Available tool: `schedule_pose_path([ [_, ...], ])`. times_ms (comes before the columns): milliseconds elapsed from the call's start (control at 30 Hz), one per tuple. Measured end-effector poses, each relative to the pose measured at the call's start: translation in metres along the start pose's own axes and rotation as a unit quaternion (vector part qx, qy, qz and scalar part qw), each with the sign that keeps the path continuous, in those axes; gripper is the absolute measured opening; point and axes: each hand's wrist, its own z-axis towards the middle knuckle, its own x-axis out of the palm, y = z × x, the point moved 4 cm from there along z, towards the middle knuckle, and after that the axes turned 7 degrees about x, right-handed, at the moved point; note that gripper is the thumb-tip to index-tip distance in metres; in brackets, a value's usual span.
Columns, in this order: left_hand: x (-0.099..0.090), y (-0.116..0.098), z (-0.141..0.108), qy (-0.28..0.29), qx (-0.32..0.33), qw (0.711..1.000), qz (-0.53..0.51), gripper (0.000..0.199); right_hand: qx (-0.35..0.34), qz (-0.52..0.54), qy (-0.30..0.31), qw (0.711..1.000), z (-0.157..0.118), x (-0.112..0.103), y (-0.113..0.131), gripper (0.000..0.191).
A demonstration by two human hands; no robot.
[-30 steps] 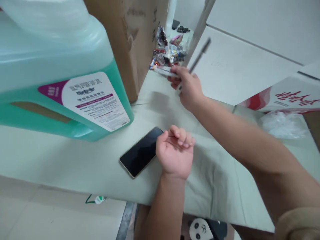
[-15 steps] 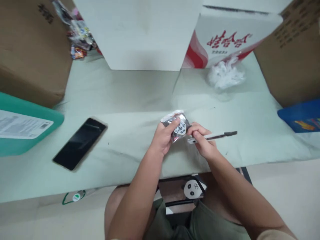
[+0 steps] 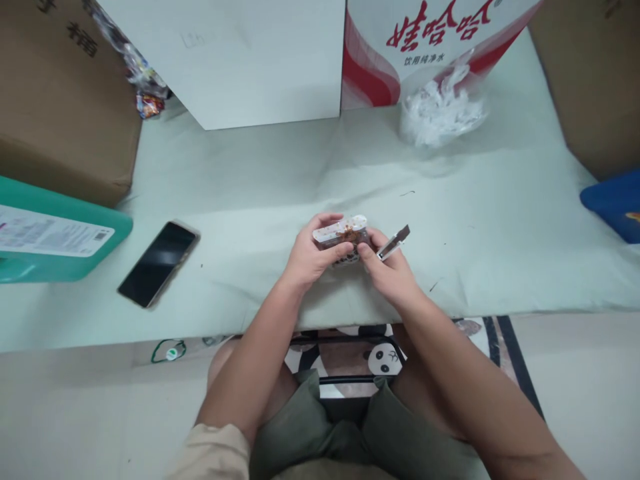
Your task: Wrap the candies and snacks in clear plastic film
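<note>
Just above the front part of the table, both hands meet at a small clear-fronted packet (image 3: pixel 341 233) with a white, brown-speckled end turned up. My left hand (image 3: pixel 311 257) is closed around its left side, thumb across the front. My right hand (image 3: pixel 391 272) pinches the packet's right edge with the thumb. That same hand also grips a slim white tool with a dark flat end (image 3: pixel 395 243), which points up and right. Its exact kind is unclear, and the fingers hide its lower part.
A phone (image 3: pixel 159 264) lies on the cloth-covered table (image 3: pixel 250 180) at left, near a green container (image 3: pixel 65 230). White boxes (image 3: pixel 260 67) stand at the back, with a clear bag of white stuff (image 3: pixel 443 110) before them. Cardboard boxes (image 3: pixel 65 100) and a blue container (image 3: pixel 613 203) flank the sides.
The packet has turned so its white end faces up. My right hand has moved left against it, and the slim tool has swung from nearly level to slanting upward. The view has shifted.
</note>
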Motion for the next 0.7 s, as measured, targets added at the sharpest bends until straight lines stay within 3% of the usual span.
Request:
schedule_pose_path([
  [133,-0.013,0.0,-0.001,-0.073,-0.032,0.996,-0.041,0.055,-0.081,-0.082,-0.111,0.987,0.005,-0.009,-0.001,0.038],
  [233,-0.021,-0.001,-0.002,-0.07,-0.107,0.988,-0.081,0.054,-0.164,-0.166,-0.168,0.958,0.006,-0.008,0.007,0.026],
  [333,-0.014,0.002,-0.004,-0.015,-0.185,0.968,-0.17,0.057,-0.26,-0.24,-0.161,0.921,0.004,0.005,0.018,0.02],
  [400,-0.01,0.002,-0.003,-0.006,-0.178,0.958,-0.223,0.048,-0.297,-0.263,-0.138,0.908,0.003,0.016,0.022,0.024],
  [500,-0.013,0.0,-0.002,-0.047,-0.136,0.952,-0.27,0.032,-0.306,-0.266,-0.082,0.91,0.005,0.026,0.025,0.026],
  [567,-0.02,-0.002,-0.004,-0.07,-0.141,0.947,-0.281,0.032,-0.299,-0.275,-0.055,0.912,0.005,0.029,0.026,0.024],
  [700,-0.036,-0.01,-0.01,-0.083,-0.138,0.951,-0.264,0.041,-0.213,-0.285,-0.088,0.93,0.004,0.019,0.023,0.015],
])
